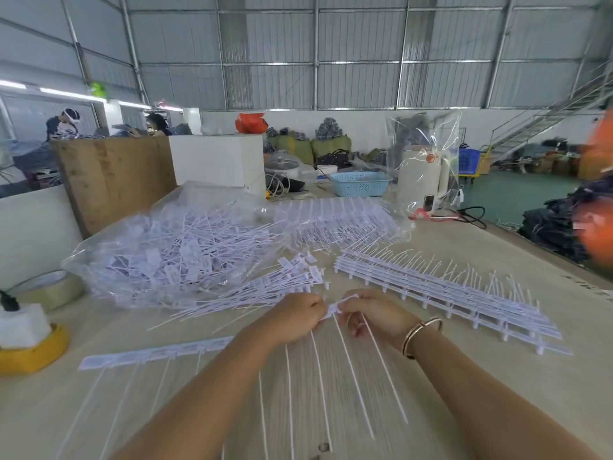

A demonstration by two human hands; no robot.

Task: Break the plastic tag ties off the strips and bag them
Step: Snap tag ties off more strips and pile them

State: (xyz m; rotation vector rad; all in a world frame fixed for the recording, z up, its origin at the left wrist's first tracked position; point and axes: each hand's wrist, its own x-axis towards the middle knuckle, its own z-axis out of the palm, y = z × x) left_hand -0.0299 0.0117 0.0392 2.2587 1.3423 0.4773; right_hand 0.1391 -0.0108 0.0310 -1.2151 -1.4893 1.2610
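From the head view, you are mid-break: your left hand (300,315) and right hand (371,313) each keep a pinching grip on the strip (335,307), just above the surface (497,386). Next, I judge, snap one tie free and drop it toward the bag (172,250), just beyond.

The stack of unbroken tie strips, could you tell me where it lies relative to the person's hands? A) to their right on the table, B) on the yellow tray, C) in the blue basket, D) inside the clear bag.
A: the stack of unbroken strips lies on the table, right of the right hand and left hand.
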